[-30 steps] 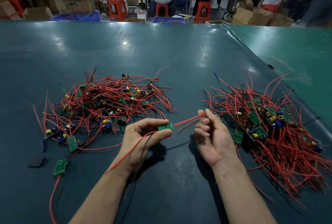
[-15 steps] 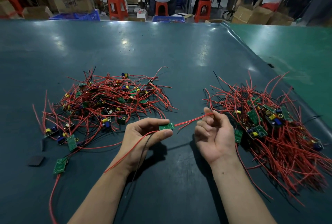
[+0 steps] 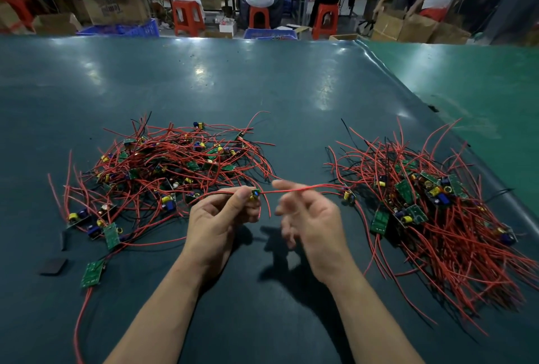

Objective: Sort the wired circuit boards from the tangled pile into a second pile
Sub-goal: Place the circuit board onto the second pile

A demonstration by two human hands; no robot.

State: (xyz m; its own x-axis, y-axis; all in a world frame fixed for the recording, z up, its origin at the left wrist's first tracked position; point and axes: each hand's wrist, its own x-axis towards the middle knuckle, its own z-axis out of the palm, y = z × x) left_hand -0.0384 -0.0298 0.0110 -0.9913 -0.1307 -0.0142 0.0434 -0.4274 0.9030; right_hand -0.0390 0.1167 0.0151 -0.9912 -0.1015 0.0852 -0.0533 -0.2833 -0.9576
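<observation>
Two heaps of small green circuit boards with red and black wires lie on the dark mat. The tangled pile (image 3: 175, 171) is at the left and the second pile (image 3: 423, 206) at the right. Between them, my left hand (image 3: 215, 223) pinches one circuit board (image 3: 255, 195) at thumb and fingertips, its yellow and blue parts facing me. Its red wire (image 3: 306, 187) stretches right toward the second pile. My right hand (image 3: 312, 223) is blurred, palm turned inward, fingers spread and loose just under that wire.
Two loose boards (image 3: 92, 274) (image 3: 111, 236) and a flat black pad (image 3: 54, 266) lie at the front left. A brighter green table (image 3: 472, 80) adjoins at the right along a raised seam. People sit on red stools beyond the far edge.
My right hand has let go of the red wire and its fingers have spread. My left hand has turned the board over, so its components now show.
</observation>
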